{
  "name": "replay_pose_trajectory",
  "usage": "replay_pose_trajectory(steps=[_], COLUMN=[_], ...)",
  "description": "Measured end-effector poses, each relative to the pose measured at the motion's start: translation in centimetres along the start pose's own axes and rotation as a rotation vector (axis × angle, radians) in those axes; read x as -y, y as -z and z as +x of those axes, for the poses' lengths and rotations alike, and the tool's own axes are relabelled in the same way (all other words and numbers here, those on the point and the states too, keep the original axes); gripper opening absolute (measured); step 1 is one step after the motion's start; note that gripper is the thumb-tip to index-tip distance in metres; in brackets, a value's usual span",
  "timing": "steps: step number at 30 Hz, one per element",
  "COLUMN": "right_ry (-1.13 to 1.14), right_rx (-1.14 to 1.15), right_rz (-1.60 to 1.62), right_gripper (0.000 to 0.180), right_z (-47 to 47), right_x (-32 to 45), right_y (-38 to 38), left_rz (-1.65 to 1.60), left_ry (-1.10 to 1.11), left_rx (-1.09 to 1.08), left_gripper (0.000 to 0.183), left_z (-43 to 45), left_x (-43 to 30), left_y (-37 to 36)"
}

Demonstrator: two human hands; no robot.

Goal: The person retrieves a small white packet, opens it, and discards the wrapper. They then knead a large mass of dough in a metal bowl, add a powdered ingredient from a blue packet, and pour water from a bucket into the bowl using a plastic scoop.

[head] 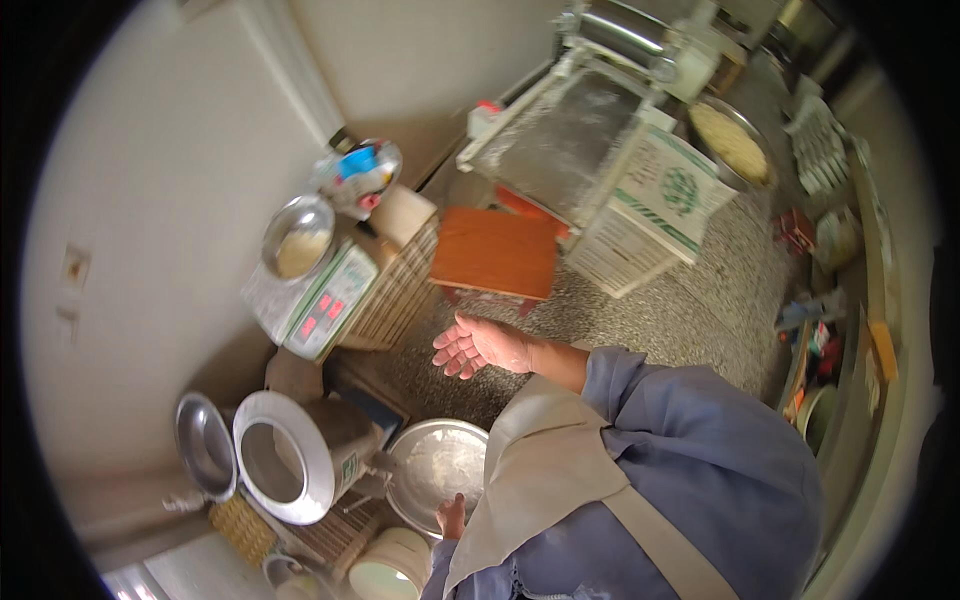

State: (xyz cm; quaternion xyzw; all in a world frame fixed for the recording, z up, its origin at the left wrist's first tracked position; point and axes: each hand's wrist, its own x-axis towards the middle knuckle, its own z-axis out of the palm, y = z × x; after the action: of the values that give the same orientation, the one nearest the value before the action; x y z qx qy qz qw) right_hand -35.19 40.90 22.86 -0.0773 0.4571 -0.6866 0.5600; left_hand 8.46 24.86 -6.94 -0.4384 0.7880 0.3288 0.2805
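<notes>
My left hand (451, 516) grips the near rim of a round metal basin (405, 495), its thumb over the edge. White powder, looking like flour, lies in the basin. My right hand (484, 349) is in the air, palm up with fingers spread, holding nothing; it has pale residue on it. Left of the basin stands a machine with a wide metal ring-shaped mouth (321, 480). Beyond it, a digital scale (330, 300) with lit red digits carries a metal bowl (319, 217) of pale powder. A brown wooden stool (495, 251) stands ahead of my right hand.
A floury roller machine (577, 135) stands beyond the stool, beside a printed cardboard box (664, 187). Farther right is a metal basin with a pale yellowish mass (727, 142). A slatted crate (390, 300) stands by the scale. A white bucket (390, 562) and an empty metal bowl (204, 446) are near the machine.
</notes>
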Motion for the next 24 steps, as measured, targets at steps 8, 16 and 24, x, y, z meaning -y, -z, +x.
replay_pose_trajectory(steps=[8,16,24], right_ry=[0.385,0.729,0.395], right_rx=[-0.277,-1.095,-1.616], right_rz=[-0.229,-0.799,-1.727], right_gripper=[0.050,0.068,0.083], right_z=[-18.0,-45.7,-64.9], right_x=[0.6,1.2,4.1], right_y=[10.5,25.4,36.4], left_rz=[0.447,0.573,0.430], left_ry=[-0.417,-0.891,-0.690], left_rx=[-0.090,-0.144,0.033], left_gripper=[0.047,0.017,0.034], left_z=[0.7,-4.0,-11.7], left_x=[-11.7,-31.5,-53.7], left_y=[1.2,-11.6,-24.3])
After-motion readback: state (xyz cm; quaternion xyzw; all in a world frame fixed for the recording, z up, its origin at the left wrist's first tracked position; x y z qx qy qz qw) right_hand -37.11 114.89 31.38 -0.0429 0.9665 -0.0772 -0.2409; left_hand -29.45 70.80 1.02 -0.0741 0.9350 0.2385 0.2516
